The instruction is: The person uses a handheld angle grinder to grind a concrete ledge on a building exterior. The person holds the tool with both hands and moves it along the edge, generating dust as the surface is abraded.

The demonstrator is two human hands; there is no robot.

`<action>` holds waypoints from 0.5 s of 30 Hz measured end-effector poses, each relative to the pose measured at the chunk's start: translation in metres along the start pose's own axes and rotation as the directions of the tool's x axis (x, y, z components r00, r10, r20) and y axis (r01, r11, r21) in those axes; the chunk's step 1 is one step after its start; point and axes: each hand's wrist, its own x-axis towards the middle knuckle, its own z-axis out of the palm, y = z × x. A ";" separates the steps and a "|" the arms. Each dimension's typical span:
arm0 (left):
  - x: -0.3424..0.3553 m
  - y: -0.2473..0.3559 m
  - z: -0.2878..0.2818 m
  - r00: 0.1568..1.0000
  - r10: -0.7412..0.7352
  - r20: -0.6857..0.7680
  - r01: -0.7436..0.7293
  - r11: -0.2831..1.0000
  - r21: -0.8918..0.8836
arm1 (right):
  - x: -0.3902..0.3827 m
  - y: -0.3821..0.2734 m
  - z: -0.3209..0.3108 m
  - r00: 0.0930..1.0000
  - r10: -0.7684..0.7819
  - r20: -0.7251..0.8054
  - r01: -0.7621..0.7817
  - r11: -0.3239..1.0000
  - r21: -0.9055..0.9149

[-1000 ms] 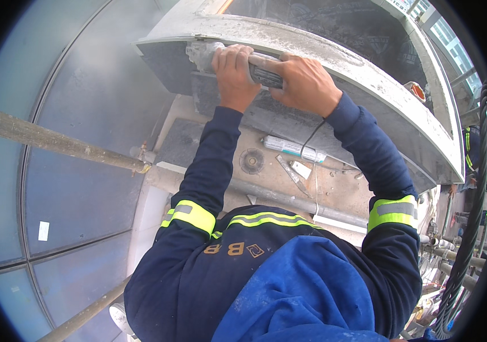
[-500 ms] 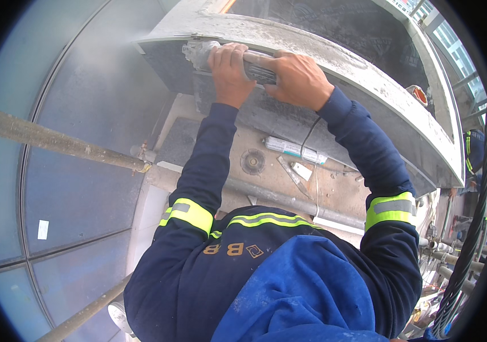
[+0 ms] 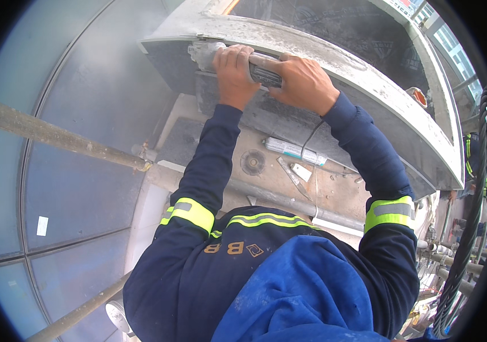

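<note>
In the left grip and right grip, both closed round it, is one tool, its dusty head just left of them at the panel's edge. Even two-handed pressure suits, with the one cord kept clear. Below the grips lie one tube, one disc, one strip, one white block.

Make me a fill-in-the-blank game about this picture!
Between the left hand and right hand, the ____ one is nearer the dusty head of the power tool. The tube lies to the ____ of the round disc. The hood is coloured ____.

Missing words: left; right; blue.
</note>
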 end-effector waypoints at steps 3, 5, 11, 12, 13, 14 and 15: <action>-0.001 0.013 0.001 1.000 0.003 -0.011 -0.003 1.000 0.016 | -0.011 0.002 -0.004 1.000 0.020 0.018 -0.020 1.000 -0.019; 0.000 0.019 -0.001 1.000 0.003 -0.006 -0.003 1.000 0.012 | -0.015 0.001 -0.010 0.998 0.026 0.049 -0.023 0.998 -0.059; -0.004 0.017 0.005 0.999 0.038 -0.034 -0.037 0.999 0.029 | -0.020 0.006 -0.005 1.000 0.005 -0.007 -0.006 0.999 -0.046; -0.004 0.016 0.006 0.999 0.036 -0.034 -0.035 0.999 0.030 | -0.019 0.006 -0.004 1.000 0.004 -0.003 -0.004 0.999 -0.039; -0.005 0.014 0.006 0.999 0.034 -0.034 -0.033 0.999 0.031 | -0.019 0.006 -0.003 1.000 0.003 0.001 -0.003 0.999 -0.032; -0.004 0.014 0.006 0.999 0.033 -0.034 -0.032 0.999 0.031 | -0.018 0.007 -0.002 1.000 0.003 0.005 -0.003 1.000 -0.025; -0.004 0.015 0.005 0.999 0.022 -0.029 -0.021 1.000 0.019 | -0.018 0.007 -0.001 1.000 0.003 0.002 -0.003 1.000 -0.015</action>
